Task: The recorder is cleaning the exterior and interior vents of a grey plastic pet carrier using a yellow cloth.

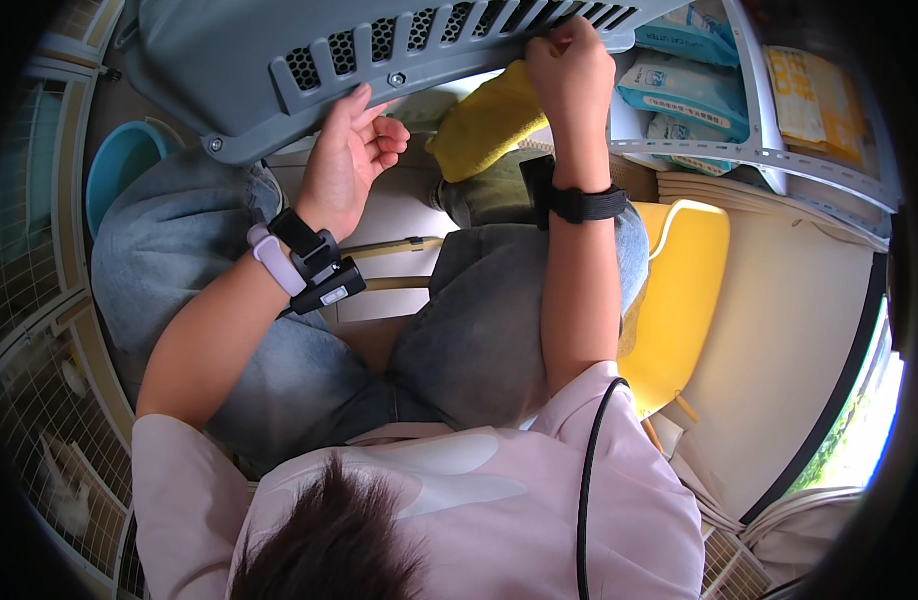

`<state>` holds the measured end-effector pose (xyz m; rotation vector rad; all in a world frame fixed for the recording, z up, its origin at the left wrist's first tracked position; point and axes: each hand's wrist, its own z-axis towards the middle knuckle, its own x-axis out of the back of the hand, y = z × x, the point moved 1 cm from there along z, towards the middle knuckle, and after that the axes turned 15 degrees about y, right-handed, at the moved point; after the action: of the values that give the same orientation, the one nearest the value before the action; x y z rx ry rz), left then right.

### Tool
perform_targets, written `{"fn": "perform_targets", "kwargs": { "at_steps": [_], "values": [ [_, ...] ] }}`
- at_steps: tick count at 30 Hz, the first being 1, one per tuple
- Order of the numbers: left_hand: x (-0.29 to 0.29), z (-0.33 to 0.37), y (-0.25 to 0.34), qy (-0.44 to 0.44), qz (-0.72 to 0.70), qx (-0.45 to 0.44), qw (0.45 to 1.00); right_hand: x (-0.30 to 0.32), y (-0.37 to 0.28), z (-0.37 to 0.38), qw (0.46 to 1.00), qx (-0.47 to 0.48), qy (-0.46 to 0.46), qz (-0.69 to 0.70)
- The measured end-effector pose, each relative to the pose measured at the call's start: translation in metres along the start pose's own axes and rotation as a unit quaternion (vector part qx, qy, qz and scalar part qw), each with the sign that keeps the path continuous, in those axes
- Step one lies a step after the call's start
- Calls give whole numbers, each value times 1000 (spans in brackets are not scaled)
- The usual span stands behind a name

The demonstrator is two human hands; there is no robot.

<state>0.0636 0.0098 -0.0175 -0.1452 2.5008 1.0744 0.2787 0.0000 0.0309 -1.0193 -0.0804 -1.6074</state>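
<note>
A grey plastic pet carrier shell with slotted vents and mesh behind them tilts across the top of the view, above my knees. My left hand is at its lower edge, palm turned inward, fingers apart and slightly bent; the fingertips reach the rim, but they are not wrapped round it. A yellow cloth hangs from my right hand, whose fingers are closed on it against the carrier's vented side. The cloth's upper end is hidden by that hand.
A turquoise bucket stands left of my knee. Wire cages line the left side. At right are a white shelf with blue-white packages and yellow packs, and a yellow chair. A black cable runs over my shoulder.
</note>
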Motion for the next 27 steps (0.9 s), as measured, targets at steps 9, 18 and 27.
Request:
{"fn": "perform_targets", "kwargs": {
  "at_steps": [9,18,27],
  "values": [
    [0,1,-1,2,0,0,1000,-2,-21,-16,999,34,4,37],
    [-2,0,-3,15,4,-2,1000,-10,-28,-29,994,55,19,95],
    [-1,1,-5,19,1,0,1000,-9,-38,-35,988,44,8,145]
  ]
}}
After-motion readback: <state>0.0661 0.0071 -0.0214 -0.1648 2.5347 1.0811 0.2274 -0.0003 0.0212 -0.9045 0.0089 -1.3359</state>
